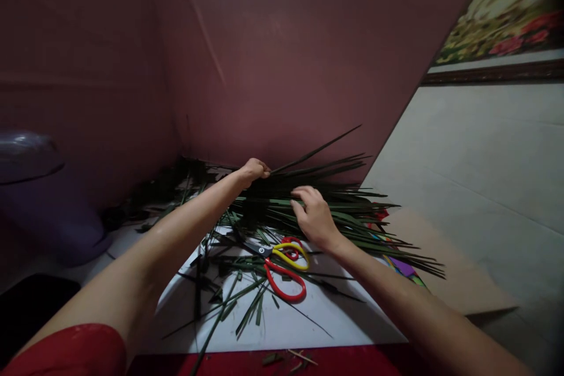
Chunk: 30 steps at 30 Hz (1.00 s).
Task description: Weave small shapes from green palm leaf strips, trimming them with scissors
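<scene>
Long dark green leaf strips (pixel 348 211) lie in a thick pile across the white tabletop (pixel 282 329). At the far side of the pile, my left hand (pixel 255 169) pinches the end of a narrow leaf strip (pixel 315 154) that slants up to the right. My right hand (pixel 314 215) hovers over or rests on the middle of the pile, its fingers apart and slightly curled; no held thing shows in it. Just below that hand lie scissors (pixel 286 267) with one yellow and one red handle, their blades partly among the leaves. A second red handle (pixel 291 247) shows behind them.
Cut leaf scraps (pixel 251 299) litter the table's near part. A pink panel (pixel 282 59) rises behind the pile. To the left stands a purplish container (pixel 48 205). A cardboard sheet (pixel 458 270) lies at right, and a framed picture (pixel 506 17) hangs on the wall.
</scene>
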Motion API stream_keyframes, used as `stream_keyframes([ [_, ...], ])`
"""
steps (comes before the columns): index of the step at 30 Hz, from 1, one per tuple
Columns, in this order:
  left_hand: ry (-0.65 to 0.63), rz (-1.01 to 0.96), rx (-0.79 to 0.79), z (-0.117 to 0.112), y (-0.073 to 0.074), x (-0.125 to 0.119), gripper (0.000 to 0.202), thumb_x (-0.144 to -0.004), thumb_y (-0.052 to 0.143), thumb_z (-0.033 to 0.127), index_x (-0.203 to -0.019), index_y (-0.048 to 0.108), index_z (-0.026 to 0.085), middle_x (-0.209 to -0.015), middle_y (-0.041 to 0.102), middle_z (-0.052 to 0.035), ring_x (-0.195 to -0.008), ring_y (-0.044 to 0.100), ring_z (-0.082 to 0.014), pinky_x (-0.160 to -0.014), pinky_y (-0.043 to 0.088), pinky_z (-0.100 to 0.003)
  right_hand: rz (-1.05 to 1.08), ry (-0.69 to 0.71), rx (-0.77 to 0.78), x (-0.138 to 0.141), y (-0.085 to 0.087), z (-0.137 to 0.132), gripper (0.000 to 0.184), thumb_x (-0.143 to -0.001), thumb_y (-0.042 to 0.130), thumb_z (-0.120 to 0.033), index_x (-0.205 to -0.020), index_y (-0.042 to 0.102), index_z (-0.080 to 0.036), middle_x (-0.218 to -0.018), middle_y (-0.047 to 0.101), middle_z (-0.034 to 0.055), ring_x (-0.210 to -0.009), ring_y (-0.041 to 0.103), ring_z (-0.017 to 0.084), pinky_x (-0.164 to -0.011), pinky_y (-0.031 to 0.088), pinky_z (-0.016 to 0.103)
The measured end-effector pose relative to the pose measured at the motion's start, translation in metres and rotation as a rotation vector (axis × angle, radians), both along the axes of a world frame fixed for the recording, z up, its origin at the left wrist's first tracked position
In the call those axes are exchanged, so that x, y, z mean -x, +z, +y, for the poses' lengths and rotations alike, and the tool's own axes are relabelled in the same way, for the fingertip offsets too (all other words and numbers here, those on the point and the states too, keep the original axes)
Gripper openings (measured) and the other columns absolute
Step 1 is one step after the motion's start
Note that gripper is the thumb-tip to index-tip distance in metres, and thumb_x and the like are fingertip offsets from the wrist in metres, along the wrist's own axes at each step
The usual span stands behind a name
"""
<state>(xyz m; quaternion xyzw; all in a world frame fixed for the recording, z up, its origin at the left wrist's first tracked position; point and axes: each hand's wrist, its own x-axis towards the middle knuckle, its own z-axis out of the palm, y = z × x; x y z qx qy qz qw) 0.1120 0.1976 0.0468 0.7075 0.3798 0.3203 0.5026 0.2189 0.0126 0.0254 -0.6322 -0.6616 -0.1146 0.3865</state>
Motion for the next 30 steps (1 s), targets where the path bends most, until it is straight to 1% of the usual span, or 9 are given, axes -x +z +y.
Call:
stream_keyframes([
  [2,-0.026,-0.006,0.025,-0.001,-0.001,0.001,0.009,-0.058,0.056,0.003,-0.057,0.062,0.011,-0.046,0.052,0.0015,-0.045,0.044,-0.0094,-0.051,0.036,-0.025,-0.202,-0.068,-0.033,-0.003,0.003,0.021,0.025,-0.081,0.045,-0.016,-0.101,0.06,-0.015,-0.109,0.058,0.01,-0.1,0.048,0.022,-0.087,0.041,0.033],
  [6,-0.056,-0.022,0.061,-0.001,-0.006,0.0,0.01,-0.059,0.055,0.003,-0.056,0.06,0.011,-0.045,0.051,0.0018,-0.043,0.043,-0.0089,-0.049,0.035,-0.024,-0.266,-0.113,-0.03,-0.006,0.001,0.055,0.028,-0.08,0.047,-0.015,-0.106,0.058,-0.014,-0.115,0.054,0.0118,-0.103,0.043,0.025,-0.086,0.038,0.036],
  [9,-0.065,-0.037,0.081,0.0,-0.01,-0.002,0.01,-0.058,0.054,0.003,-0.056,0.059,0.012,-0.044,0.05,0.0027,-0.042,0.042,-0.0083,-0.048,0.033,-0.023,-0.305,-0.151,-0.019,-0.006,-0.002,0.068,0.024,-0.079,0.048,-0.015,-0.101,0.058,-0.014,-0.107,0.056,0.013,-0.1,0.041,0.027,-0.084,0.034,0.038],
  [12,-0.075,-0.051,0.099,0.0,-0.014,-0.003,0.011,-0.058,0.053,0.002,-0.054,0.057,0.012,-0.043,0.048,0.0034,-0.041,0.04,-0.0077,-0.047,0.032,-0.022,-0.326,-0.197,-0.009,-0.005,-0.006,0.074,0.021,-0.08,0.046,-0.015,-0.096,0.059,-0.013,-0.098,0.057,0.0143,-0.095,0.04,0.028,-0.081,0.031,0.04],
  [14,-0.08,-0.056,0.111,0.0,-0.016,-0.004,0.011,-0.057,0.053,0.002,-0.054,0.057,0.012,-0.043,0.048,0.0035,-0.041,0.04,-0.0077,-0.047,0.032,-0.022,-0.339,-0.213,-0.002,-0.005,-0.007,0.076,0.021,-0.08,0.045,-0.014,-0.095,0.06,-0.014,-0.096,0.057,0.014,-0.096,0.039,0.028,-0.08,0.029,0.041],
  [19,-0.047,-0.073,0.115,0.002,-0.019,-0.006,0.015,-0.055,0.051,-0.002,-0.053,0.056,0.012,-0.043,0.047,0.0042,-0.043,0.038,-0.0065,-0.048,0.032,-0.021,-0.384,-0.18,0.032,-0.006,-0.008,0.079,0.021,-0.079,0.047,-0.014,-0.09,0.063,-0.02,-0.093,0.059,0.0098,-0.098,0.039,0.027,-0.085,0.022,0.041],
  [21,-0.027,-0.077,0.113,0.002,-0.02,-0.007,0.016,-0.055,0.052,-0.003,-0.053,0.056,0.012,-0.044,0.047,0.0041,-0.044,0.039,-0.0066,-0.05,0.032,-0.022,-0.393,-0.16,0.055,-0.007,-0.01,0.081,0.022,-0.08,0.045,-0.014,-0.091,0.063,-0.019,-0.092,0.059,0.0099,-0.096,0.041,0.026,-0.084,0.024,0.039],
  [25,-0.002,-0.069,0.117,0.0,-0.021,-0.007,0.015,-0.056,0.054,-0.002,-0.055,0.059,0.012,-0.045,0.05,0.0028,-0.046,0.042,-0.0085,-0.053,0.034,-0.024,-0.389,-0.106,0.107,-0.013,-0.015,0.087,0.024,-0.08,0.043,-0.011,-0.095,0.061,-0.017,-0.089,0.06,0.0098,-0.088,0.046,0.023,-0.075,0.03,0.033],
  [30,0.018,-0.055,0.112,0.0,-0.022,-0.008,0.015,-0.056,0.054,-0.002,-0.055,0.06,0.012,-0.045,0.051,0.0021,-0.046,0.043,-0.0094,-0.053,0.035,-0.025,-0.364,-0.014,0.151,-0.022,-0.018,0.09,0.031,-0.079,0.041,-0.006,-0.1,0.06,-0.017,-0.091,0.061,0.0086,-0.088,0.047,0.022,-0.077,0.033,0.03],
])
